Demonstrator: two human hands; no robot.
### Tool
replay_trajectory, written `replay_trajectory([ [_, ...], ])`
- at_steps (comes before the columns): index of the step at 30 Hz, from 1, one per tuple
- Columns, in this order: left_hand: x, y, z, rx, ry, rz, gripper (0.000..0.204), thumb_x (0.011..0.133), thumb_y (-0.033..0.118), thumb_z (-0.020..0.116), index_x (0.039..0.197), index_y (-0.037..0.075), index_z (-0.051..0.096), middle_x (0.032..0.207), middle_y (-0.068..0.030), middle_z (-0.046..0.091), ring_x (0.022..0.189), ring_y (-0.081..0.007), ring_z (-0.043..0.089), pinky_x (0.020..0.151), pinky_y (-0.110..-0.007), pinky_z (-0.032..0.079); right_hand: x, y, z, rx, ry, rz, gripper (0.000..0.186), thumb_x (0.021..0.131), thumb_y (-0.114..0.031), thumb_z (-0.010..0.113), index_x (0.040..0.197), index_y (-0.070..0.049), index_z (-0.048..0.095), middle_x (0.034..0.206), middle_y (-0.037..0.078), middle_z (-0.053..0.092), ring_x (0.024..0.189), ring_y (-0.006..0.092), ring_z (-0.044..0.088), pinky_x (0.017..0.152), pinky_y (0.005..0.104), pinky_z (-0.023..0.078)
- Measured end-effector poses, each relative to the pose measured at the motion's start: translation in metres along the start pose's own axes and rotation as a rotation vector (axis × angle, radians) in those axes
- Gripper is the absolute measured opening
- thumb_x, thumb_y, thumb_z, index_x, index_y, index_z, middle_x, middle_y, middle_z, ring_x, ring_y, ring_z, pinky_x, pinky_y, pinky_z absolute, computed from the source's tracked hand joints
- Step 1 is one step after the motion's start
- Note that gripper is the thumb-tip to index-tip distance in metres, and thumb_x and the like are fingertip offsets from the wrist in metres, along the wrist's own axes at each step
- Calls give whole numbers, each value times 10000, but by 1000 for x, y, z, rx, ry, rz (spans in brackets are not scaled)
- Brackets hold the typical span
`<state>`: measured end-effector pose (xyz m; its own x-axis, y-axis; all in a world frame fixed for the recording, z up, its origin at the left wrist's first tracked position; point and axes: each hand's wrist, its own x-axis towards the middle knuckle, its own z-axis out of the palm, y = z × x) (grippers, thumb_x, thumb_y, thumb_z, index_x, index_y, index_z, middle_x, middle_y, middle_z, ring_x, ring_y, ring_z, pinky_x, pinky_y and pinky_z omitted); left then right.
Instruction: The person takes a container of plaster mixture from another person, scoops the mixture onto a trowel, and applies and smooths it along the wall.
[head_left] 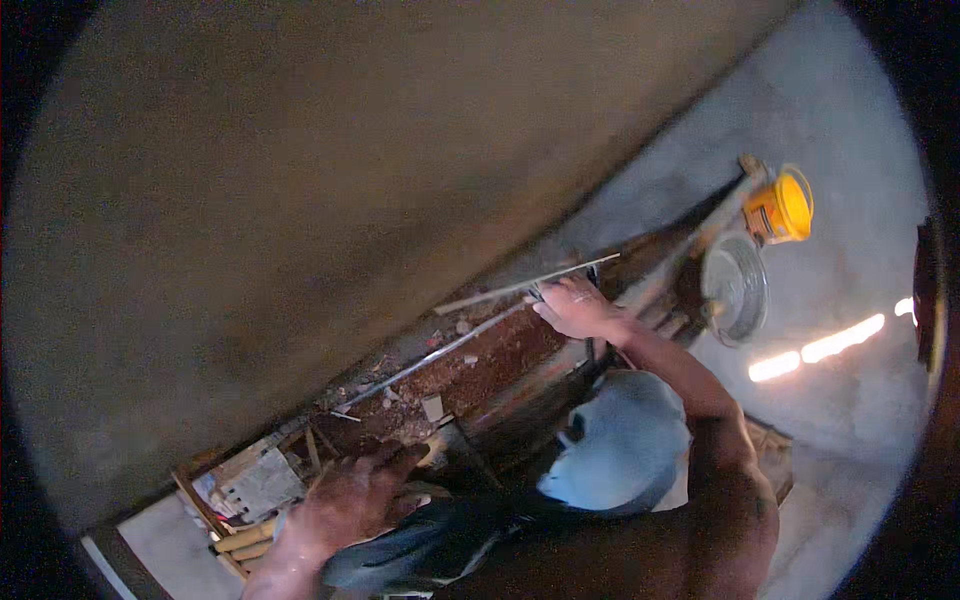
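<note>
At centre, my right hand (575,306) is closed round a thin, flat, long-edged tool (480,299), seen nearly edge-on and resembling a plastering trowel. The tool lies close along the foot of a large brown wall (300,180); whether it touches is unclear. Lower left, my left hand (355,490) is somewhat blurred, fingers stretched out, with nothing visible in it. It hovers near rubble and a grey flat piece (262,487). A pale blue cloth-covered shape (620,440), probably a knee, sits between my arms. Dark cloth (430,550) shows below it.
Red-brown soil (500,360) with stone bits fills a strip along the wall, where a thin light rod (430,357) lies. To the right, a metal basin (735,290) and a yellow bucket (790,207) stand on grey floor (840,270). Bamboo-like poles (245,538) lie lower left.
</note>
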<state>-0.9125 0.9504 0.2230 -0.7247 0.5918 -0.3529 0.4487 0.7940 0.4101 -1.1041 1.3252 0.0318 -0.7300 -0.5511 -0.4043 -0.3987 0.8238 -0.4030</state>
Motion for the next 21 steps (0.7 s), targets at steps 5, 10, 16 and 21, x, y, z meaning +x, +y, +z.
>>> replay_trajectory([
  [5,112,46,-37,-121,-12,73,485,913,167,640,1384,92,549,1235,-179,640,1134,-375,625,1000,-480,503,-98,32,-124,567,536,-23,342,1000,-286,549,1212,-35,641,1019,220,698,965,365,677,824,485,525],
  [10,375,122,-14,-424,-54,301,473,959,262,603,1379,72,502,1246,-275,594,1133,-495,582,1030,-534,440,-240,145,-184,-11,1176,591,232,1002,-175,571,1110,17,645,904,145,733,782,234,705,713,357,539],
  [16,527,259,83,-268,-211,395,521,927,200,649,1329,-57,440,1084,-318,636,1010,-510,632,861,-549,529,-326,289,-100,-50,1006,1384,358,1001,-315,599,987,43,610,861,305,656,815,489,642,718,538,518],
  [21,556,268,103,-9,-65,575,371,884,135,648,1159,-93,548,919,-263,683,841,-443,702,730,-504,585,-346,352,-13,838,1057,1137,359,991,-311,646,1073,39,649,896,95,715,830,229,666,783,387,516],
])
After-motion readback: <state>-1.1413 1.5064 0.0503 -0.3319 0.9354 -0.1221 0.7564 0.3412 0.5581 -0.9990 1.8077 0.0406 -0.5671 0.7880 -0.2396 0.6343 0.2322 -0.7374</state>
